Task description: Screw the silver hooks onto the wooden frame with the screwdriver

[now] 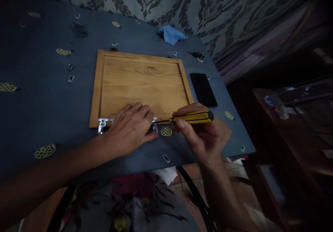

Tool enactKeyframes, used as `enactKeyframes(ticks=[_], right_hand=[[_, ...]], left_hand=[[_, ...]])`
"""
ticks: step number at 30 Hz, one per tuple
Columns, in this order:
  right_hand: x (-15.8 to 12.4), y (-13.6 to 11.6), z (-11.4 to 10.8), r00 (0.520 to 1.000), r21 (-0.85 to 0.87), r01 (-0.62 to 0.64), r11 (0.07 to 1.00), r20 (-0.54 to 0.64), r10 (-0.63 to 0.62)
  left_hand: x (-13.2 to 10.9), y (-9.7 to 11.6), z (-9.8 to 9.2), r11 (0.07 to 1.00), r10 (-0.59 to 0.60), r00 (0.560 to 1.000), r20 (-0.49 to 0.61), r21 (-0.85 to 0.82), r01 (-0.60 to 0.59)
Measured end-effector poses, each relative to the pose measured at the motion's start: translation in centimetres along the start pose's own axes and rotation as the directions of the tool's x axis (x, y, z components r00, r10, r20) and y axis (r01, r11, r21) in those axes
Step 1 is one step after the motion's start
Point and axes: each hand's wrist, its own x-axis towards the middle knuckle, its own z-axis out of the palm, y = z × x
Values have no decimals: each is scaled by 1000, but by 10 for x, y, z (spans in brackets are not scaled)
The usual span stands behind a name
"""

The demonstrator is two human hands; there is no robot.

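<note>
A wooden panel (140, 83) with a raised frame lies flat on a blue cloth-covered table (47, 100). A metal hinge bracket (102, 123) runs along the panel's near edge. My left hand (131, 126) lies over that bracket, fingers pressed down on it. My right hand (201, 131) grips a yellow-and-black screwdriver (192, 117), held level with its tip pointing left at the bracket's right end, beside my left fingers.
A black phone (203, 89) lies right of the panel. A crumpled blue cloth (170, 34) sits at the far edge. Small metal parts (70, 78) dot the tablecloth. A dark wooden cabinet (291, 121) stands to the right, below a patterned curtain (208, 6).
</note>
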Motion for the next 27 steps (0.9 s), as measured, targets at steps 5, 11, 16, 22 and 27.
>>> enactKeyframes(ticks=[5, 11, 16, 22, 27], right_hand=[[0, -5, 8, 996, -78, 79, 994, -32, -81], [-4, -13, 17, 990, -208, 85, 974, -89, -105], [-3, -12, 15, 991, -34, -31, 999, -131, 26], [-1, -19, 8, 943, 20, 13, 1000, -334, -6], [-9, -6, 8, 976, -12, 5, 1000, -216, -8]], left_hand=[[1, 0, -1, 1000, -9, 999, 31, -8, 9], [1, 0, -1, 1000, 4, 1000, 21, -2, -4], [-1, -2, 2, 1000, 20, 1000, -23, 2, -20], [-2, -3, 4, 1000, 17, 1000, -18, -22, -17], [-2, -3, 2, 1000, 13, 1000, -18, -21, -13]])
